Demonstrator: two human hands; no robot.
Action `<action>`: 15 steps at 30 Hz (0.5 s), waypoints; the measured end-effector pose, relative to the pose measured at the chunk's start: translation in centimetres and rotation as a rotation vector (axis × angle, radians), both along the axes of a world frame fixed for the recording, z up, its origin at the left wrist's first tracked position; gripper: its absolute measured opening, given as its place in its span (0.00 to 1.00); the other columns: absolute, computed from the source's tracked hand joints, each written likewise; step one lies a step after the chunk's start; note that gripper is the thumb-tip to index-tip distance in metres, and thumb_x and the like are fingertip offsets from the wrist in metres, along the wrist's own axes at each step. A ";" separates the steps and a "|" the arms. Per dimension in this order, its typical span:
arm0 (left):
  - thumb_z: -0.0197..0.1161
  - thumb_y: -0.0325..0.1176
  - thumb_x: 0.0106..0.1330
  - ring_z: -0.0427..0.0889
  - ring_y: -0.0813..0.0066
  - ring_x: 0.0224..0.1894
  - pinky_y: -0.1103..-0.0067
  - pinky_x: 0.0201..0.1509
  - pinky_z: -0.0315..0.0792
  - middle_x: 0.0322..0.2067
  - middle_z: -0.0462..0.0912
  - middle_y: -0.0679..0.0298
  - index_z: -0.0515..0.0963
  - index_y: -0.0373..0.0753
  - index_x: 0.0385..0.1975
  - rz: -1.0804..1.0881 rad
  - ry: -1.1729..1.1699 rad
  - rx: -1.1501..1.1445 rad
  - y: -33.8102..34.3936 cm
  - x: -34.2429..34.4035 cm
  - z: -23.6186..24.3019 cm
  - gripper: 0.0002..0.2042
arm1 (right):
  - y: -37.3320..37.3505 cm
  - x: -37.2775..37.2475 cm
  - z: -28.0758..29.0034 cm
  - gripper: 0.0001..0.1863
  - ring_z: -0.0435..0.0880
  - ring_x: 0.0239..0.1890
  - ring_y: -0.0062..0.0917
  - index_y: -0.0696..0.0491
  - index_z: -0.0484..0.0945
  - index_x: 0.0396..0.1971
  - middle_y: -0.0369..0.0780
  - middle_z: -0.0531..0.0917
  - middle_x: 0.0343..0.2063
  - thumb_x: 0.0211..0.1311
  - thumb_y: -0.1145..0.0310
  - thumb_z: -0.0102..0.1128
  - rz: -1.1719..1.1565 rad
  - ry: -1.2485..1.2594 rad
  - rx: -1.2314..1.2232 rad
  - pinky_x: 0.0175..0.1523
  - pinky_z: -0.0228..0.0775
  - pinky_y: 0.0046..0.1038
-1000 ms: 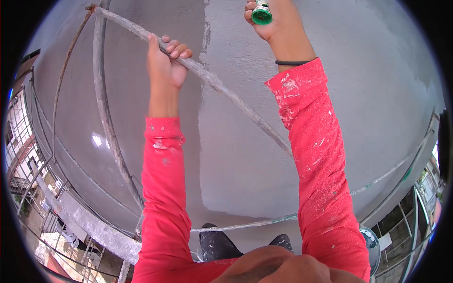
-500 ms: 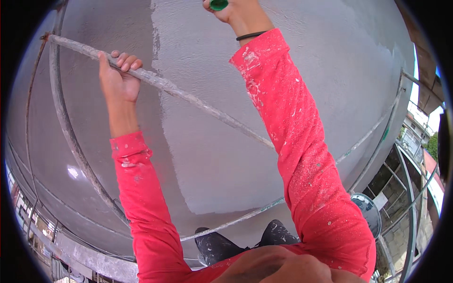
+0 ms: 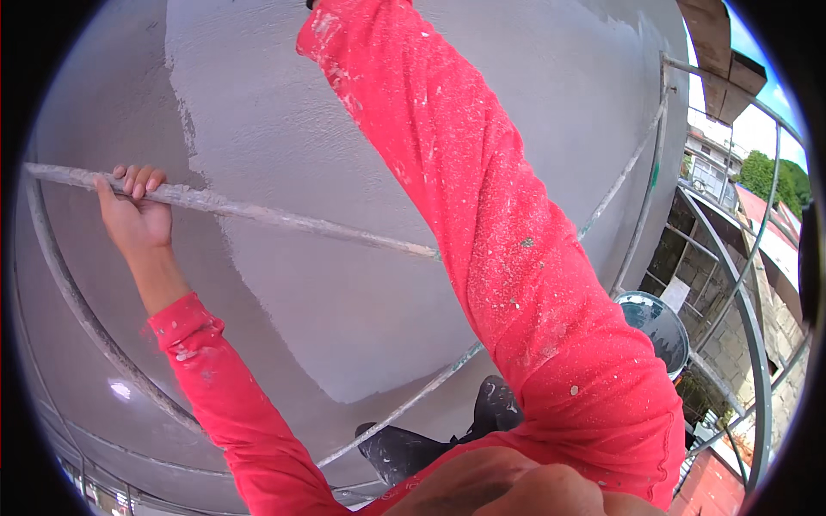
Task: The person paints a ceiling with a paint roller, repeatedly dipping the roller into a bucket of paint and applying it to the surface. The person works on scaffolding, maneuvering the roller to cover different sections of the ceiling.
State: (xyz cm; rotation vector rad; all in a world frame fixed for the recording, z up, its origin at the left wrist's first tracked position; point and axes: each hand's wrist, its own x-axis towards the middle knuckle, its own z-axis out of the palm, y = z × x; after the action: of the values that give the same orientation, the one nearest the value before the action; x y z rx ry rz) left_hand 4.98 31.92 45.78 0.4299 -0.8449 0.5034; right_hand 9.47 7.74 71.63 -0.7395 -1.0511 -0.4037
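My left hand [image 3: 139,219] is closed round a plaster-spattered metal scaffold pipe [image 3: 327,230] that slopes across in front of the wall. The fingers wrap over the top of the pipe. My right arm, in a paint-flecked red sleeve [image 3: 456,181], stretches up past the upper edge of the picture. My right hand lies beyond that edge, so its grip is hidden now. Behind both arms spreads a grey wall [image 3: 344,318]. A lighter, rough-textured coat with a ragged left border covers its middle; a darker, smoother surface lies left of it and below.
A dark bucket [image 3: 656,328] with grey smears hangs or stands by the scaffold at my right. More scaffold tubes [image 3: 654,185] frame both sides. My dark, spattered trouser legs [image 3: 400,451] show below. Block walls and roofs lie lower at the right.
The view has swung right, so the pipe and left hand sit farther left and lower. My right hand, earlier holding a green-handled tool, has gone out past the top edge.
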 end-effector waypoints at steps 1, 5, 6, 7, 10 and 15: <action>0.41 0.47 0.80 0.57 0.77 0.24 0.77 0.32 0.59 0.22 0.57 0.69 0.63 0.41 0.33 0.023 0.010 -0.022 -0.3 -0.8 0.2 0.17 | -0.2 -0.8 -0.6 0.09 0.74 0.19 0.27 0.49 0.72 0.35 0.37 0.74 0.22 0.66 0.59 0.56 -0.041 0.077 -0.042 0.21 0.68 0.31; 0.42 0.50 0.80 0.58 0.78 0.23 0.77 0.31 0.60 0.23 0.58 0.70 0.64 0.42 0.33 0.047 0.041 -0.046 -1.9 -1.8 0.3 0.18 | -2.3 -1.9 -8.4 0.10 0.75 0.17 0.28 0.51 0.72 0.34 0.39 0.74 0.21 0.68 0.60 0.54 -0.084 0.229 -0.143 0.17 0.68 0.32; 0.42 0.50 0.80 0.58 0.79 0.23 0.77 0.31 0.59 0.22 0.58 0.70 0.64 0.42 0.33 0.065 0.053 -0.062 -1.3 -2.0 0.2 0.18 | -1.5 -3.5 -11.6 0.11 0.74 0.19 0.25 0.54 0.71 0.36 0.39 0.75 0.23 0.70 0.61 0.53 -0.043 0.241 -0.148 0.20 0.66 0.28; 0.43 0.49 0.79 0.58 0.79 0.23 0.78 0.30 0.59 0.22 0.58 0.70 0.64 0.41 0.33 0.042 0.058 -0.083 -1.4 -2.1 0.2 0.18 | -1.6 -6.2 -14.8 0.11 0.72 0.20 0.21 0.56 0.70 0.37 0.39 0.75 0.25 0.71 0.62 0.52 -0.043 0.247 -0.154 0.23 0.65 0.24; 0.43 0.49 0.79 0.58 0.79 0.23 0.78 0.30 0.59 0.22 0.57 0.70 0.64 0.41 0.32 0.050 0.069 -0.088 -1.6 -1.8 0.2 0.18 | -2.1 -9.6 -21.4 0.12 0.74 0.21 0.23 0.56 0.70 0.39 0.40 0.75 0.26 0.70 0.62 0.54 -0.091 0.380 -0.177 0.22 0.66 0.27; 0.43 0.50 0.79 0.58 0.79 0.22 0.78 0.29 0.60 0.22 0.57 0.71 0.64 0.41 0.32 0.065 0.079 -0.091 -1.7 -2.1 0.4 0.19 | -3.2 -14.4 -28.9 0.15 0.73 0.17 0.20 0.58 0.72 0.44 0.37 0.75 0.24 0.71 0.60 0.55 -0.110 0.496 -0.272 0.18 0.64 0.23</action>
State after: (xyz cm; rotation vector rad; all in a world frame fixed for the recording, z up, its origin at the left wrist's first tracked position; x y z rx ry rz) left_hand 2.83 30.17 46.13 0.3915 -0.7309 0.5787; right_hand -4.88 4.53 42.73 -1.0789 -0.6019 -0.1557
